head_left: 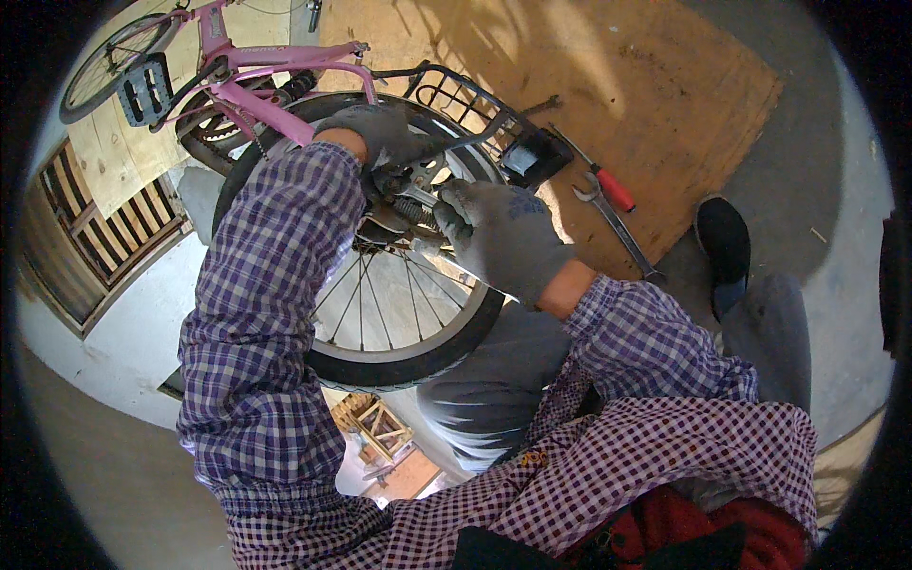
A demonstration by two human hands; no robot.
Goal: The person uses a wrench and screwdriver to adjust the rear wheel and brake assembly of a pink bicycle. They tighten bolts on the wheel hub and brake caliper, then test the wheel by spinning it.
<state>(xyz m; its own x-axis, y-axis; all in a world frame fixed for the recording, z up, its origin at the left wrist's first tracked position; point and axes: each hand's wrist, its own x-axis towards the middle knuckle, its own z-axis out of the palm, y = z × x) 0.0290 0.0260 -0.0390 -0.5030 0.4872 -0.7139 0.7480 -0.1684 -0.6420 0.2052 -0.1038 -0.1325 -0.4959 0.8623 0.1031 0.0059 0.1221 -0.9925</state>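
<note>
My gloved left hand [385, 136] covers metal parts near the hub; its fingers are hidden, so I can't tell its hold. My gloved right hand [503, 233] curls in beside the coil spring [414, 211], though what it grips is unclear. The spoked bicycle wheel [388, 357] sits beneath both, by the pink frame [275, 120], reaching past the plywood board's [665, 123] near edge. I'd expect it stiff and fairly heavy, the hub perhaps greasy; the grippy tyre [385, 374] seems the surest hold.
</note>
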